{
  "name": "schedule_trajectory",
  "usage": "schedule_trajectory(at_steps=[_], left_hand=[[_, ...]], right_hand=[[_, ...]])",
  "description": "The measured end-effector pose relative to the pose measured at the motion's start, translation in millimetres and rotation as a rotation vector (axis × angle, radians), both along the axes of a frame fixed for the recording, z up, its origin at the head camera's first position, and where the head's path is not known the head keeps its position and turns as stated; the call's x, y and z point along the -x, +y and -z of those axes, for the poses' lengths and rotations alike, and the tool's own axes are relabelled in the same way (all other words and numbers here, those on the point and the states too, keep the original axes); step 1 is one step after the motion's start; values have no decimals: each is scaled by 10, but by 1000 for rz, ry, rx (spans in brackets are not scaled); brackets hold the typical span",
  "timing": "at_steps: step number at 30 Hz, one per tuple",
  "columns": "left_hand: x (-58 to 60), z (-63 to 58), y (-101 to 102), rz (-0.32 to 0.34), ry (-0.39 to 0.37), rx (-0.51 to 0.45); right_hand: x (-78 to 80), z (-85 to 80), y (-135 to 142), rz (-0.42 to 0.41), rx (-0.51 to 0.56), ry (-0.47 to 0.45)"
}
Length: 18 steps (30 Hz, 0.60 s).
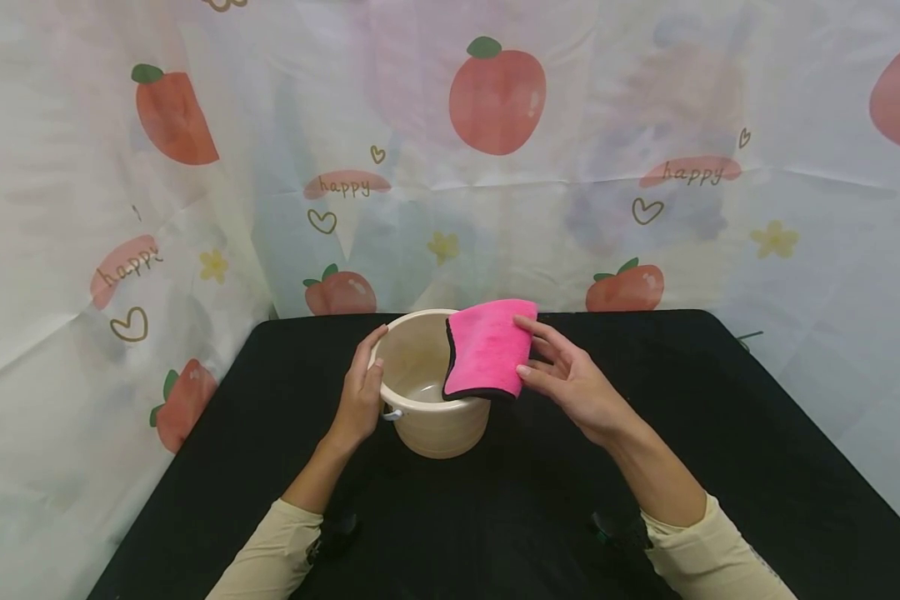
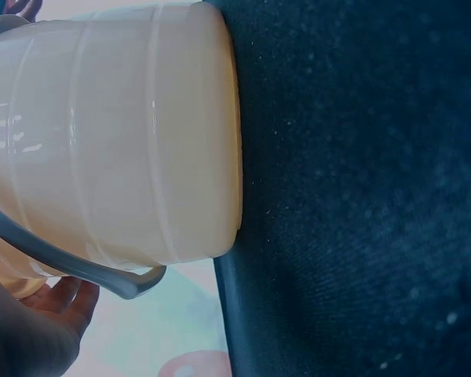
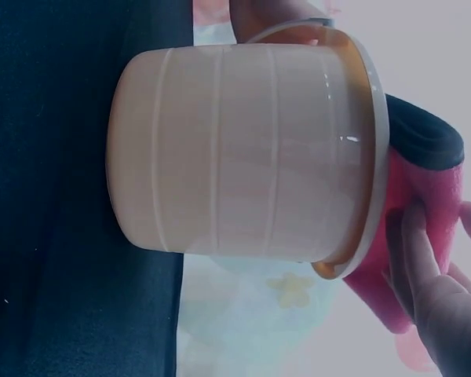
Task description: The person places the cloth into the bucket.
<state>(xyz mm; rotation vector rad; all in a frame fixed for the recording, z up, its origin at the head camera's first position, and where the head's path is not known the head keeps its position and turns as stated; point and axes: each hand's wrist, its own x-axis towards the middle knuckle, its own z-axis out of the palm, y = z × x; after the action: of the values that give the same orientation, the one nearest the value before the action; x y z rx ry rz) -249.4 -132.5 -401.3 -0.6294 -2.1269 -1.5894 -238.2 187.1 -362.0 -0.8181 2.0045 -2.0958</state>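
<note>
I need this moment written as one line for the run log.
left hand: holds bucket rim | right hand: holds pink cloth over bucket rim | bucket: upright on black table

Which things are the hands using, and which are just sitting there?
In use: cream bucket, steadied at the rim by the left hand; pink cloth, held over the bucket by the right hand.
Just there: black table; fruit-print curtain.

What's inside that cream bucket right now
The bucket looks empty: pale inner wall and a shiny patch of floor show. The pink cloth, held by the right hand, drapes over its right rim and hides that side.
</note>
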Motion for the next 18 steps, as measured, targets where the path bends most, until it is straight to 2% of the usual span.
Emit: schedule_trajectory(at_steps=[2, 9, 18], left_hand=[[1, 1, 3, -3, -2, -1], [217, 266, -43, -23, -3, -1], [259, 333, -82, -14, 25, 4]], right_hand=[[0, -1, 1, -2, -6, 2], [-9, -3, 2, -33, -27, 5], [-15, -14, -9, -52, -37, -7]])
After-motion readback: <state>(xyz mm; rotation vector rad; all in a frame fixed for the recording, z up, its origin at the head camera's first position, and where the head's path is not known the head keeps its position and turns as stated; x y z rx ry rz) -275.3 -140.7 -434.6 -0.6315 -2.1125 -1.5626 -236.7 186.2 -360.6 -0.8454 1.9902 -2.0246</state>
